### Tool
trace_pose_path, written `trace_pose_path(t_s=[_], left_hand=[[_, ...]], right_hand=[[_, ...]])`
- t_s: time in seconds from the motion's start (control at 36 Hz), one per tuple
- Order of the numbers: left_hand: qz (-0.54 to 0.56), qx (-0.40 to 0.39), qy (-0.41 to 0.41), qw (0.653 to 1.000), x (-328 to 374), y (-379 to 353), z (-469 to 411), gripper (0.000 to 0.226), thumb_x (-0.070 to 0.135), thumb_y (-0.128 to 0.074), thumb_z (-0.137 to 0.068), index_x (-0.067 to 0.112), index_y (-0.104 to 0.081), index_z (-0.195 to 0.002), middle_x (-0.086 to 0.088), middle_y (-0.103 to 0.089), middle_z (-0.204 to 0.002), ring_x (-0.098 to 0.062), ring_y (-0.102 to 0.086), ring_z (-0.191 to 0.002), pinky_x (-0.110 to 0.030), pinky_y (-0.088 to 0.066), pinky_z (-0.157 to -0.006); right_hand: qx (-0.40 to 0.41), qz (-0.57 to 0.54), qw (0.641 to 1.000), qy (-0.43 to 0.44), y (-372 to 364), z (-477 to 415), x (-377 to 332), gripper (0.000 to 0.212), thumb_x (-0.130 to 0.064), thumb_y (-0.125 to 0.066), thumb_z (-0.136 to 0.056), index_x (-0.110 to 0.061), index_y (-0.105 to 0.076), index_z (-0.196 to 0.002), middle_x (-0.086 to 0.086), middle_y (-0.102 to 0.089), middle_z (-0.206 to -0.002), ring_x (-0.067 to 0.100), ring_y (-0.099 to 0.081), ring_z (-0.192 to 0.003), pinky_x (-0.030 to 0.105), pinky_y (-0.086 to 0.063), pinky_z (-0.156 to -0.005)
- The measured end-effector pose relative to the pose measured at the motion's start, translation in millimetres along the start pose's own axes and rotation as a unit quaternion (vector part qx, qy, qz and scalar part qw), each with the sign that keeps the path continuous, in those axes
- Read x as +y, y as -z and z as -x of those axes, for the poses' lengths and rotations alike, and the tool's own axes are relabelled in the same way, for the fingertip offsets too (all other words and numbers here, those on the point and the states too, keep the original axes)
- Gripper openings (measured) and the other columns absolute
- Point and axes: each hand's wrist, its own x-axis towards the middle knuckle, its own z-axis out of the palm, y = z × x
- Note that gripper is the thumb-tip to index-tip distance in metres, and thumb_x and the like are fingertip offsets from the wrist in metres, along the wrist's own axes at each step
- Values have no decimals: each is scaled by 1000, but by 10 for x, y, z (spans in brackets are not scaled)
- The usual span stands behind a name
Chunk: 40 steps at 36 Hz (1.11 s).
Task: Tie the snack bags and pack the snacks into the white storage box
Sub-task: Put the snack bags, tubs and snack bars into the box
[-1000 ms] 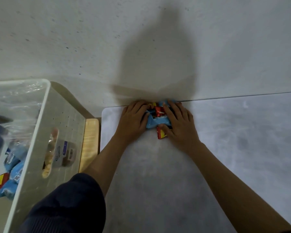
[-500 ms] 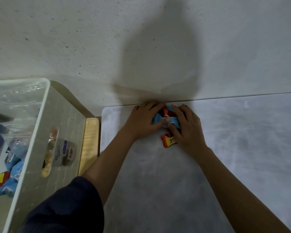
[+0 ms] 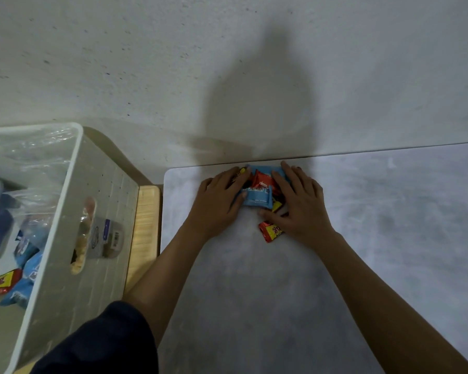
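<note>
The snack pile [image 3: 256, 197] is pressed at the far edge of the surface [image 3: 281, 306] between the left hand [image 3: 216, 205] and right hand [image 3: 299, 203], both flat and unclenched. The white storage box [image 3: 111, 190] stands leftward, nearer the left hand.

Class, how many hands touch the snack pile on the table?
2. The left hand presses the left side of the snack pile; the right hand rests on its right side, over a red-and-yellow packet.
</note>
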Motion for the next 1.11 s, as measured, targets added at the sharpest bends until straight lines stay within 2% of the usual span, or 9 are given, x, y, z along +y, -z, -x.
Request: trace_pose_path(t_s=[0.17,0.39,0.5,0.56,0.67,0.78,0.89,0.97,1.11], left_hand=[[-31,13,-12,999,12,-41,17,68,65,-18,-88,26,-41,-139,-7,-41,-146,-27,-42,-132,-40,-33,-104],[-36,131,39,990,-65,-103,224,39,43,-45,-89,19,-69,-109,-7,-67,-115,-26,-63,-101,-38,-44,-84],[-51,151,58,986,-86,-118,339,40,37,-45,-89,15,-63,-116,-10,-65,-110,-28,-63,-95,-38,-46,-79],[-60,136,64,987,-85,-105,339,44,37,-42,-91,17,-53,-128,-10,-63,-108,-26,-61,-91,-36,-46,-76],[-61,112,61,990,-56,-69,288,54,31,-39,-91,24,-26,-143,-14,-58,-107,-28,-56,-88,-34,-44,-70],[-96,100,51,989,-47,-76,259,60,21,-42,-87,30,-21,-143,-20,-55,-120,-35,-56,-97,-37,-45,-69],[-105,98,48,989,-67,-94,256,56,22,-39,-87,31,-28,-140,-19,-56,-121,-37,-56,-96,-37,-45,-67],[-97,91,53,990,-56,-108,262,53,26,-34,-87,31,-33,-140,-17,-55,-124,-37,-55,-101,-38,-45,-70],[-67,90,60,992,-82,-134,248,51,28,-32,-87,27,-41,-138,-19,-55,-126,-40,-52,-113,-45,-47,-82]], right_hand=[[-8,18,1000,5,37,-10,-26,78,-74,-24,-82,-25,-38,-142,0,-36,-151,28,-31,-138,47,-29,-106],[21,8,999,-45,18,61,-93,67,-65,-32,-84,-23,-44,-135,3,-44,-143,29,-28,-139,59,-17,-109],[59,26,996,-58,-19,34,-212,53,-52,-40,-83,-15,-55,-117,12,-54,-127,32,-35,-136,59,-5,-111],[64,17,996,-60,-34,-4,-257,51,-49,-41,-82,-12,-54,-114,16,-54,-125,34,-38,-134,54,-12,-112],[70,13,997,-32,-46,-30,-273,53,-39,-40,-82,-15,-48,-129,15,-50,-134,34,-43,-129,49,-29,-106],[42,41,998,-15,-43,-35,-268,56,-30,-36,-84,-26,-38,-140,13,-41,-145,37,-42,-129,52,-32,-101],[20,70,997,5,-9,-25,-263,52,-53,-32,-90,-33,-42,-137,11,-44,-144,38,-43,-129,58,-30,-99],[-38,84,996,17,18,1,-263,80,-83,-18,-76,-38,-38,-139,6,-37,-149,38,-32,-136,67,-21,-101],[-87,100,991,34,55,15,-213,109,-99,-15,-53,-41,-20,-146,4,-16,-158,38,-14,-143,69,-13,-105]])
